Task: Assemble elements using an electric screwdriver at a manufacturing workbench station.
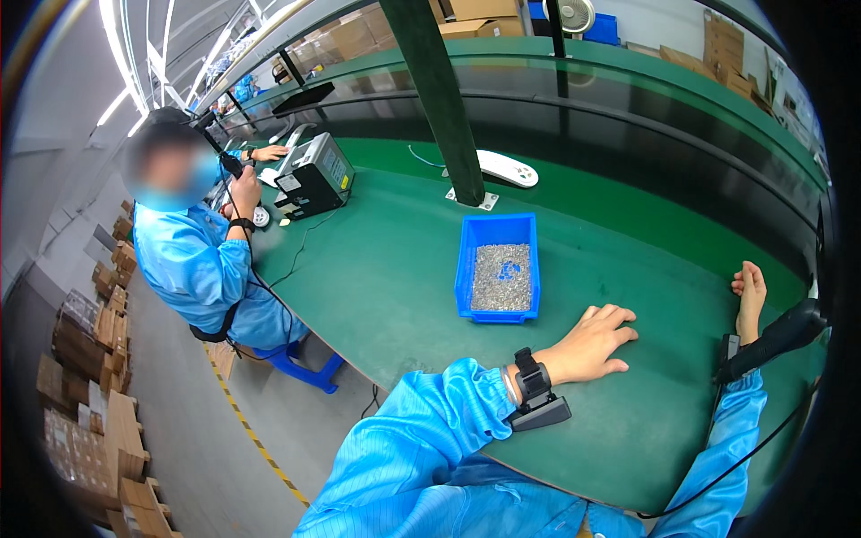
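Observation:
My left hand [588, 345] lies palm down on the green tabletop [395, 278], fingers spread and holding nothing. A black strap with a flat black device [540, 412] is on that wrist. Just beyond and left of this hand sits a blue plastic bin [497, 316]. It holds many small grey metal parts [495, 285] with a few blue bits on top. At the far right, my right hand [752, 289] is raised with its fingers curled together; whatever may be in them is hidden. A black tool-like object with a thick grip [778, 339] crosses in front of my right forearm.
A dark green post [439, 108] stands on the bench behind the bin, beside a white elongated shell [507, 168]. To the left, a seated co-worker [202, 242] works near a black box-shaped device [314, 177]. A black cable [762, 464] runs along my right sleeve.

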`<state>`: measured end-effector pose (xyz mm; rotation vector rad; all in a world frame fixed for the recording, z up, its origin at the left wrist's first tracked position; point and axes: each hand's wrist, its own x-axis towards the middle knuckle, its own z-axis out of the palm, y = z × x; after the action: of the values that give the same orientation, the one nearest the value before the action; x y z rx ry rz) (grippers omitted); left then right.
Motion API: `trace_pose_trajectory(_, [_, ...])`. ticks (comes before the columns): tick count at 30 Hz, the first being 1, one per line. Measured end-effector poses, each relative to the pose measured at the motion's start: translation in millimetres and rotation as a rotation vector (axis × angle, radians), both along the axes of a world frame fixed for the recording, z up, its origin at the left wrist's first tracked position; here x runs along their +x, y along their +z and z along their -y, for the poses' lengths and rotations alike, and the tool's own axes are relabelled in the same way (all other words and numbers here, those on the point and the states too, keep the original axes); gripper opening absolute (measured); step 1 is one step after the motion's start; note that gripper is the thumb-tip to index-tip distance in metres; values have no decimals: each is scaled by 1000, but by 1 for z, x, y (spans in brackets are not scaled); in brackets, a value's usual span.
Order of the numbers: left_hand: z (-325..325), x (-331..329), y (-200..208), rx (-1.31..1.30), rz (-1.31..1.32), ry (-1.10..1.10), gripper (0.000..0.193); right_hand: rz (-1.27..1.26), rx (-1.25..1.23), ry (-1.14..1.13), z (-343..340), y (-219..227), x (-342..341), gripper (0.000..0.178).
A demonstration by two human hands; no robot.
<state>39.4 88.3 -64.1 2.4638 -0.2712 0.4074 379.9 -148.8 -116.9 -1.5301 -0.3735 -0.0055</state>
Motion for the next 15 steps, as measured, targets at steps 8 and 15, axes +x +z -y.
trace_pose_trajectory(8, [0, -1, -1, 4, -6, -1, 48, 16, -27, 2, 1, 3, -3, 19])
trace_pose_trajectory(15, [0, 1, -2, 5, -7, -1, 47, -13, -27, 6, 0, 0, -2, 19])
